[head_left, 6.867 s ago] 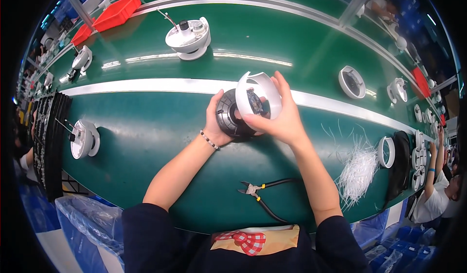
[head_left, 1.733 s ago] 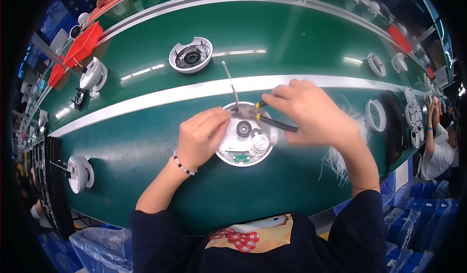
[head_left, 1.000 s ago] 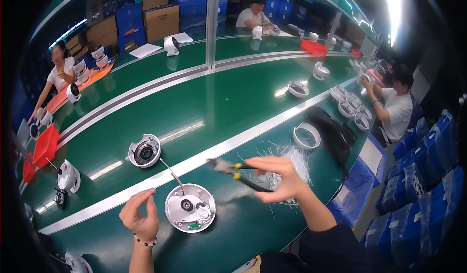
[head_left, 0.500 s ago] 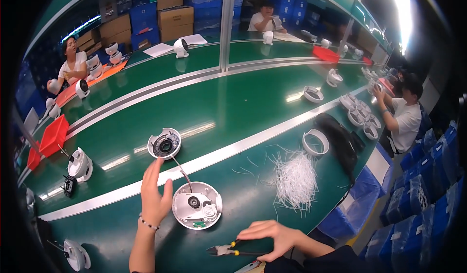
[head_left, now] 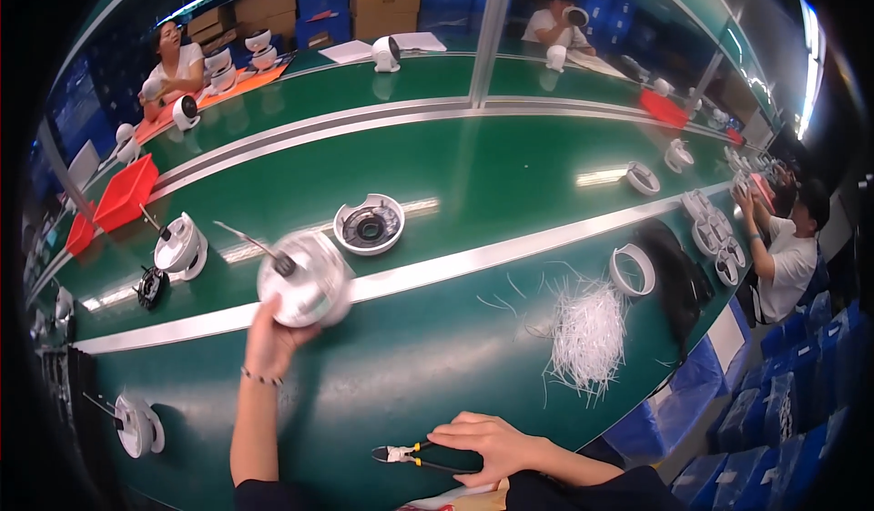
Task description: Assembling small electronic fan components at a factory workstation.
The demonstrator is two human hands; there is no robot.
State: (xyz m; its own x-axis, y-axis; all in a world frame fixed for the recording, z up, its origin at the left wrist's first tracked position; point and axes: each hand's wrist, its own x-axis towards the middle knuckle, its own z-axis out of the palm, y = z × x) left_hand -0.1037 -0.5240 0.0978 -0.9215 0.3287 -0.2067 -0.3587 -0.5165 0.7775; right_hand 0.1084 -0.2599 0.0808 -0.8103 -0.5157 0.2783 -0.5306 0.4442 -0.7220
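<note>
One white housing (head_left: pixel 308 288), now lifted, is gripped by the left hand (head_left: pixel 275 340); the right hand (head_left: pixel 492 447) grasps pliers (head_left: pixel 399 454).

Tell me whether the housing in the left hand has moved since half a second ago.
Yes, forward: the housing lay on the near side of the white strip; now, in the left hand, it overlaps that strip in the picture.
</note>
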